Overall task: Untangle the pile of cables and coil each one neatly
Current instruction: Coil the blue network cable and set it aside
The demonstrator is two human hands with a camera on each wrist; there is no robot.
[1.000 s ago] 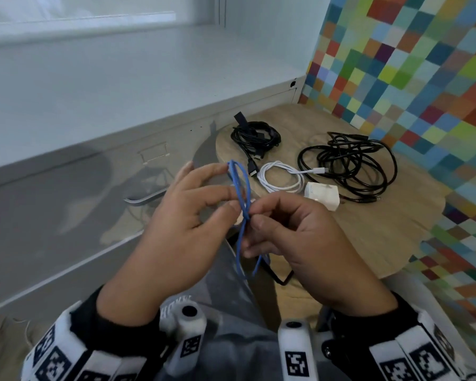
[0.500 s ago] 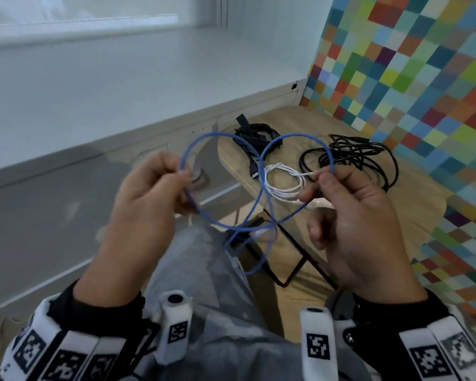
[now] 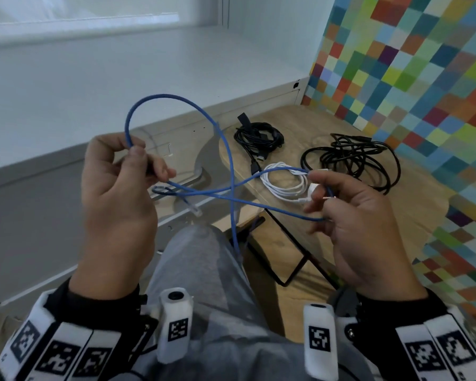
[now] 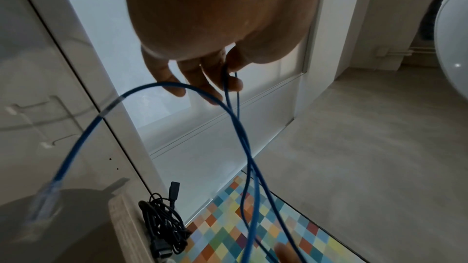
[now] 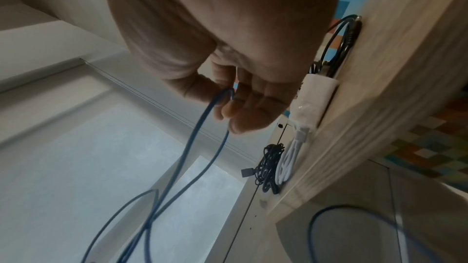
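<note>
A thin blue cable (image 3: 226,149) is stretched in crossing loops between both hands above my lap. My left hand (image 3: 129,166) pinches one bend of it between thumb and fingers; a clear plug (image 3: 194,209) dangles below. My right hand (image 3: 327,188) pinches the other bend, near the table edge. In the left wrist view the blue cable (image 4: 238,127) runs down from the fingers (image 4: 228,79). From the right wrist, the blue cable (image 5: 200,127) leaves the pinching fingers (image 5: 228,103). On the round wooden table (image 3: 423,215) lie a coiled white cable (image 3: 283,180), a small black coil (image 3: 259,136) and a loose black cable bundle (image 3: 352,158).
A grey metal cabinet (image 3: 39,215) with a white top stands left of the table. A wall of coloured squares (image 3: 423,64) runs behind and right. A white charger block (image 5: 314,95) lies by the white cable. My grey-trousered knee (image 3: 204,270) is below the hands.
The hands, close together a second ago with the blue cable bunched between them, have drawn apart. The cable now spreads into wider, flatter crossing loops, and its plug end hangs free below the left hand.
</note>
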